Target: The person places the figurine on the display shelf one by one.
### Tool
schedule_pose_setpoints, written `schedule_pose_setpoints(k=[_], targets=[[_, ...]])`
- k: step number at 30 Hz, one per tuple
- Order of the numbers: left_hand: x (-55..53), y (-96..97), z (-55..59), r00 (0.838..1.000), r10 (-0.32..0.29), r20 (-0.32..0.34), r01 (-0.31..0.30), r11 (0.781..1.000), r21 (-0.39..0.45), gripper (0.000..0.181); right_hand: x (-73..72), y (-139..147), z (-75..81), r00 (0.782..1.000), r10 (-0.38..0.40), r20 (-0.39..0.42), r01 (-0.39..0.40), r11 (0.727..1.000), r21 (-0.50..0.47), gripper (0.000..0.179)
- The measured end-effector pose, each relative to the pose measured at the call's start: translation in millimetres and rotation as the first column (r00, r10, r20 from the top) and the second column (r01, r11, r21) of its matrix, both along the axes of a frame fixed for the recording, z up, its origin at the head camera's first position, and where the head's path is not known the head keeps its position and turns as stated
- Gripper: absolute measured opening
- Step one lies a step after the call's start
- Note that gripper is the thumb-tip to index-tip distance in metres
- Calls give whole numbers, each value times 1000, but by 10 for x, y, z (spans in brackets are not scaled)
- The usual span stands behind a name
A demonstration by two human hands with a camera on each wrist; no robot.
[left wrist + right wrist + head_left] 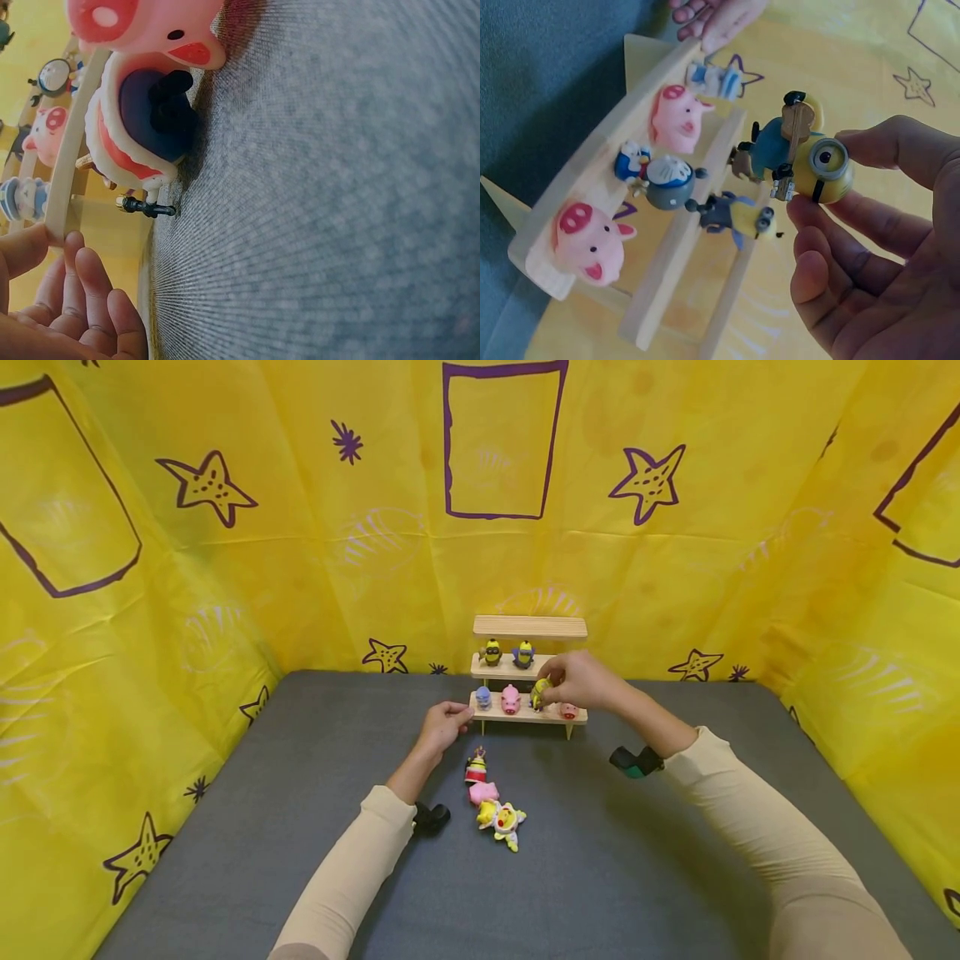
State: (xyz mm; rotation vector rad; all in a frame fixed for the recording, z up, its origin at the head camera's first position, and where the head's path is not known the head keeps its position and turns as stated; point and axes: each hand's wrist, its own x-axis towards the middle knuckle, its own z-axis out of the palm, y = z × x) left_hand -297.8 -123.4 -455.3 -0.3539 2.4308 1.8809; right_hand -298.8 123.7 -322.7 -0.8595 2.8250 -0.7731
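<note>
My right hand [583, 681] pinches a one-eyed yellow minion figurine [821, 169] with a small guitar between thumb and fingertips. In the right wrist view it is held tilted, apart from the tiered wooden display shelf [517, 707]. My left hand [444, 727] pinches the left end of the lowest shelf board. On that board stand a blue-and-white figurine [483, 697], a pink pig [511, 699], a grey-and-blue figurine [667, 181], mostly hidden in the head view, and a second pink pig [591, 244]. Two minions, one in blue [523, 653], stand on the middle board.
On the grey table [300, 860], before the shelf, lie a minion in a red robe [476, 768], another pink pig [483, 792] and yellow figurines including one in a star-shaped costume [507, 821]. A yellow patterned cloth [300, 568] hangs behind and at both sides.
</note>
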Motion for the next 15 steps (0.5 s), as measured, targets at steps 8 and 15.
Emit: schedule_pose_setpoints(k=[8, 15], targets=[[-9, -2, -7, 1000, 2, -2, -2, 1000, 5, 27, -93, 36, 71, 1000, -23, 0, 23, 999, 24, 34], [-28, -12, -20, 1000, 1, 1, -1, 1000, 0, 27, -192, 65, 135, 997, -75, 11, 74, 996, 55, 35]])
